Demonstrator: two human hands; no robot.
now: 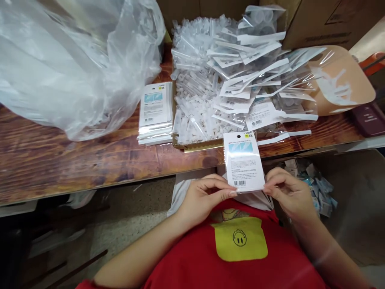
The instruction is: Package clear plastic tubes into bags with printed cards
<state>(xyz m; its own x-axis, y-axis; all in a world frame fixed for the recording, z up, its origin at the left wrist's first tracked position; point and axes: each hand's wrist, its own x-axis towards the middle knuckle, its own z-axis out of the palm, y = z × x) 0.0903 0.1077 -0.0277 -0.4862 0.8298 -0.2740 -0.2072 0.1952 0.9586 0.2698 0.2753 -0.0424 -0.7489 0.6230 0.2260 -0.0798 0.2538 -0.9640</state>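
We see left hand (pixel 207 196) and right hand (pixel 288 192) pinching printed packet (pixel 244 162) at its lower corners, contents unclear.

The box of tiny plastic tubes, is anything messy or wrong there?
A bit messy: clear packets lie jumbled over the right side of the box, white flaps pointing different ways, some sticking out past its edge. It looks untidy beside the neater stack. I can't see anything broken.
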